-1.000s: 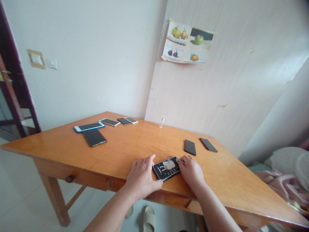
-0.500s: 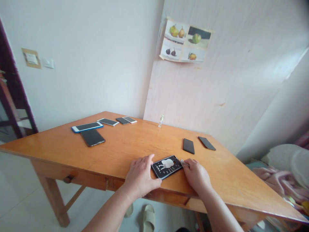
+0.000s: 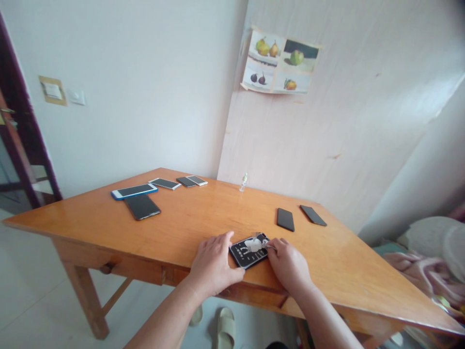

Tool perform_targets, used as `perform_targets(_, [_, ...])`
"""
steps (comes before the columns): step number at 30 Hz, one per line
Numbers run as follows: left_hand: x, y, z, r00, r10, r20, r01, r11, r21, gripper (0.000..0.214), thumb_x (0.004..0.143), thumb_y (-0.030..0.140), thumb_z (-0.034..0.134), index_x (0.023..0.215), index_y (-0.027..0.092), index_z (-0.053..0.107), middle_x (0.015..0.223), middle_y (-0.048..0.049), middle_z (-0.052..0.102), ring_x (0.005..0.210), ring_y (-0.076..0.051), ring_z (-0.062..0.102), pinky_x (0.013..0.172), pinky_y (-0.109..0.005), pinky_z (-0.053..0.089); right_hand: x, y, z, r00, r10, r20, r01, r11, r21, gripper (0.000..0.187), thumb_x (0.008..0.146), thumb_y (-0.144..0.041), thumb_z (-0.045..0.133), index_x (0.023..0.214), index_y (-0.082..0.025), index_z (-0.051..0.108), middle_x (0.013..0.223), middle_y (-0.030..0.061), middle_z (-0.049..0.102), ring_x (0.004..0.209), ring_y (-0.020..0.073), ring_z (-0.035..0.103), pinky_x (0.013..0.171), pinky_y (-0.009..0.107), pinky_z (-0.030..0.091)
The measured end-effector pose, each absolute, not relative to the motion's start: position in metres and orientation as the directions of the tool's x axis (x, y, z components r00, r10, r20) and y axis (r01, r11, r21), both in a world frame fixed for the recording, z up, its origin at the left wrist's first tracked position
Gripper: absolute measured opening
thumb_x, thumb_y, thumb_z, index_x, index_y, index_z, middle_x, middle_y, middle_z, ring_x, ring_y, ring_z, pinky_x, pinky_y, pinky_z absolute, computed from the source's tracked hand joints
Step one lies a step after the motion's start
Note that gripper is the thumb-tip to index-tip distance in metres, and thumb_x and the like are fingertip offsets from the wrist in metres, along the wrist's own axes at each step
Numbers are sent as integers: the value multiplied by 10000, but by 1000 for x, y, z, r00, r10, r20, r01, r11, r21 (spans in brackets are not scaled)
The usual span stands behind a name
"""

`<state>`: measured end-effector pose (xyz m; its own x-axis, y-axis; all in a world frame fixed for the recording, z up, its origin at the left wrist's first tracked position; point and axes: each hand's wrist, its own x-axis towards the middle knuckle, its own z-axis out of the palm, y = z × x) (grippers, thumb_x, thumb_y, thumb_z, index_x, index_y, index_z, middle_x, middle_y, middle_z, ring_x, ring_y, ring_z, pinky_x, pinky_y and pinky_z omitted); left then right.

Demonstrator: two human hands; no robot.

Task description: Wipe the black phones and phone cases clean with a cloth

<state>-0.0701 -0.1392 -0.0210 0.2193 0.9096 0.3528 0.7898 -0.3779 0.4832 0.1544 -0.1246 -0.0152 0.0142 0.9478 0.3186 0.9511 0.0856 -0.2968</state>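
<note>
A black phone point(image 3: 247, 251) lies flat near the front edge of the wooden table point(image 3: 189, 223), a pale patch on its top face. My left hand point(image 3: 214, 265) lies over the phone's left end, fingers curved and pressing it down. My right hand point(image 3: 288, 264) is closed at the phone's right edge, pinching a small pale piece point(image 3: 269, 246) that I cannot make out against it.
Two dark phones point(image 3: 285, 219) point(image 3: 313, 215) lie behind my right hand. At the far left are a blue-edged phone point(image 3: 134, 190), a black phone point(image 3: 142, 207) and several smaller ones point(image 3: 165, 183). A tiny clear bottle point(image 3: 243, 182) stands by the wall. Slippers point(image 3: 224, 329) lie under the table.
My right hand drew back to the right half a second ago and has come back in against the phone's right edge. My left hand has stayed on the phone.
</note>
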Motion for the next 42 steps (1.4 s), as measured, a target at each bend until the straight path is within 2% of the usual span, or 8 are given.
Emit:
perform_targets(3, [-70, -139, -21, 219, 908, 358, 788, -381, 484, 772, 646, 370, 680, 1356, 204, 428, 1242, -81, 622, 1190, -292, 522, 1030, -424, 332, 153, -124, -15, 61, 946, 318, 960, 31, -277, 206, 912, -238, 469, 910, -229, 675, 905, 48, 647, 827, 184, 599, 664, 263, 348])
perform_targets(9, [-69, -140, -20, 208, 917, 341, 784, -365, 501, 746, 673, 369, 644, 1364, 195, 422, 1257, -95, 618, 1184, -294, 533, 1015, -425, 345, 103, -151, -12, -284, 908, 309, 855, 386, -347, 186, 907, -234, 499, 819, -246, 662, 855, 8, 624, 840, 146, 580, 710, 221, 359])
perform_targets(11, [-69, -140, -19, 211, 917, 337, 787, -364, 498, 747, 671, 370, 643, 1363, 193, 424, 1261, -98, 615, 1192, -297, 528, 1024, -426, 339, 108, -143, -11, -260, 918, 299, 869, 358, -343, 178, 901, -231, 504, 844, -251, 672, 870, 6, 629, 833, 142, 583, 703, 223, 354])
perform_targets(17, [-70, -141, -17, 220, 914, 340, 792, -371, 485, 763, 649, 361, 658, 1358, 200, 427, 1242, -89, 621, 1183, -297, 527, 1037, -424, 335, 155, -103, -9, 121, 952, 280, 966, -48, -255, 203, 912, -265, 481, 895, -222, 679, 931, 47, 643, 817, 177, 597, 635, 263, 323])
perform_targets(25, [-70, -140, -19, 209, 918, 337, 793, -361, 490, 720, 671, 309, 612, 1361, 213, 429, 1258, -96, 621, 1191, -299, 534, 1004, -422, 364, 94, -138, -9, -322, 904, 282, 815, 416, -404, 190, 893, -202, 503, 847, -244, 683, 887, 9, 633, 823, 134, 587, 720, 223, 377])
perform_targets(32, [-71, -141, -21, 224, 908, 353, 794, -381, 473, 766, 663, 369, 644, 1373, 191, 417, 1310, -110, 591, 1226, -313, 505, 1047, -446, 334, 116, -109, -8, -25, 950, 311, 947, 122, -296, 192, 921, -250, 500, 872, -205, 681, 923, 47, 605, 820, 157, 574, 680, 247, 360])
perform_targets(38, [-70, -142, -18, 216, 918, 332, 793, -363, 489, 733, 679, 321, 617, 1372, 190, 416, 1307, -112, 594, 1212, -308, 525, 1027, -426, 356, 87, -126, -10, -286, 894, 345, 874, 391, -287, 197, 930, -262, 506, 831, -216, 670, 868, 31, 601, 846, 148, 577, 746, 235, 371])
perform_targets(42, [-70, -141, -19, 216, 914, 343, 801, -366, 473, 756, 676, 346, 639, 1378, 184, 410, 1311, -117, 589, 1227, -311, 507, 1054, -445, 330, 101, -105, -10, -128, 936, 328, 918, 237, -318, 231, 942, -309, 494, 857, -214, 686, 904, 41, 605, 838, 150, 583, 703, 241, 365])
